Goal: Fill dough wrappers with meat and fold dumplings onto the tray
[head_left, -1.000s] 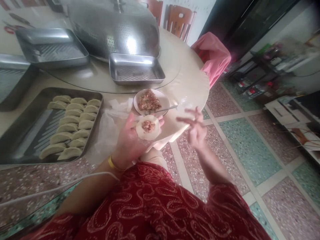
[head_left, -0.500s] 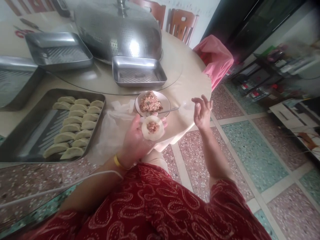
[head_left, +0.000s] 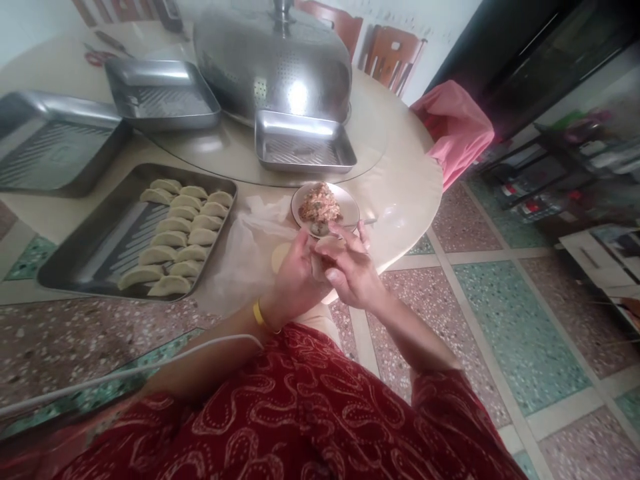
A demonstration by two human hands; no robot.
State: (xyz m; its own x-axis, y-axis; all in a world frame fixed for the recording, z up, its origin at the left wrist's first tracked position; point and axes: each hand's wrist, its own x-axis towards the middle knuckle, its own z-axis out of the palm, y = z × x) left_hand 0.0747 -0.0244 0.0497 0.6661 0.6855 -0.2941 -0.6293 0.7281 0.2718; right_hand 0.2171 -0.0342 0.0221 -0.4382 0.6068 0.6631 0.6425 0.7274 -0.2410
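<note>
My left hand [head_left: 296,277], with a yellow band at the wrist, cups a filled dumpling wrapper [head_left: 318,265] in front of my body. Over it, my right hand [head_left: 356,270] has its fingers bent in against the wrapper, hiding most of it and the filling. Just beyond both hands stands a plate [head_left: 350,203] heaped with minced filling [head_left: 320,203]; a utensil handle sticks out at its right, partly covered by my fingers. Beside my left hand, a pale round wrapper [head_left: 279,256] lies on crumpled clear plastic [head_left: 240,257].
At left, a metal tray [head_left: 90,250] holds rows of folded dumplings [head_left: 173,239]. Other metal trays [head_left: 305,150] [head_left: 165,93] [head_left: 55,150] and a large domed steel lid [head_left: 280,63] stand farther back. Red-handled scissors [head_left: 100,58] lie at the far left. A pink cloth [head_left: 455,127] hangs at right.
My right hand has swung in from the right, where it was raised and empty, onto the wrapper in my left hand. The flat wrapper is now mostly covered. The view has shifted left.
</note>
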